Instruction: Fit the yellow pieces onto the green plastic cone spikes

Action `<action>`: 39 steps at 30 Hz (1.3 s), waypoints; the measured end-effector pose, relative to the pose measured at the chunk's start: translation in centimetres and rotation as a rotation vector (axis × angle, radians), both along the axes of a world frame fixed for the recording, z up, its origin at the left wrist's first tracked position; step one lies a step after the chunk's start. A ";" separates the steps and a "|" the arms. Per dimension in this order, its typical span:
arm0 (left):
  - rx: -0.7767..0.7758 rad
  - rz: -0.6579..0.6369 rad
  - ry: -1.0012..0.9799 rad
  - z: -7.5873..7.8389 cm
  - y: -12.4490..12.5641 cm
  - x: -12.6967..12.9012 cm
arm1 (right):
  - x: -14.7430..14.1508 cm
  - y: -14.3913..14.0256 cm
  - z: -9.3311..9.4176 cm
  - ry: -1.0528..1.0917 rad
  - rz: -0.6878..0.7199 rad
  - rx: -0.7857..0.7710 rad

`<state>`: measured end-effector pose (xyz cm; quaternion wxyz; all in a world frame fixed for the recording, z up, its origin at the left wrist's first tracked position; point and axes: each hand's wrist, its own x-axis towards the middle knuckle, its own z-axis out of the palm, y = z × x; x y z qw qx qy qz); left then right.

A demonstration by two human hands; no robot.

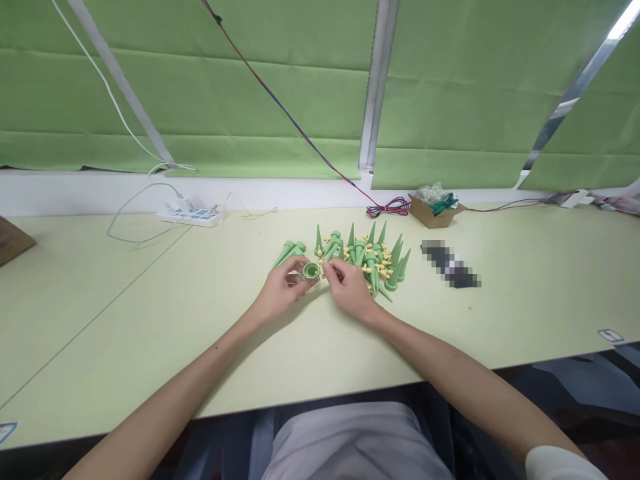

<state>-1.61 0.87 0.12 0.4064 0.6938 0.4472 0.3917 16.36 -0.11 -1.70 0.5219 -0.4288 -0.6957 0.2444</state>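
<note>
Left hand (280, 288) pinches a green spike (311, 270), open end up, just above the table (150, 320). Right hand (350, 287) meets it, fingers (331, 268) narrowed on something tiny, too small to tell. Spike pile (367, 257) just behind; box (434, 210) farther back.

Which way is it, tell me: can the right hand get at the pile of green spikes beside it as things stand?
Probably yes. The right hand sits right against the pile of green spikes, with nothing between them, though its fingers look pinched on a small yellow piece.
</note>
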 end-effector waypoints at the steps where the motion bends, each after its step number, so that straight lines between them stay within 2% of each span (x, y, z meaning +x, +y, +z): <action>1: -0.037 -0.008 -0.016 -0.1 0.1 -0.1 | 0.0 0.0 0.0 -0.002 0.001 0.007; 7: -0.320 -0.129 -0.126 -0.4 0.5 -0.4 | 0.0 0.0 0.0 -0.002 0.021 0.027; 10: -0.435 -0.120 -0.260 0.0 0.3 -0.2 | 0.1 0.1 -0.1 -0.001 0.044 0.037; 13: -0.498 -0.095 -0.319 0.3 0.3 -0.1 | 0.1 0.1 -0.3 -0.004 0.075 0.037; 21: -0.565 -0.165 -0.351 -0.2 0.4 -0.4 | 0.2 0.2 -0.4 0.006 0.131 0.021; 25: -0.533 -0.182 -0.351 -0.4 0.4 -0.5 | 0.3 0.1 -0.3 0.004 0.145 0.007; 29: -0.431 -0.197 -0.337 -0.7 0.5 -0.6 | 0.3 0.0 -0.2 -0.022 0.135 -0.006; 34: -0.248 -0.165 -0.213 -1.0 0.5 -0.6 | 0.4 0.0 -0.2 -0.061 0.115 -0.020; 39: -0.104 -0.135 -0.085 -0.5 0.1 -0.6 | 0.4 0.1 -0.3 -0.080 0.093 -0.008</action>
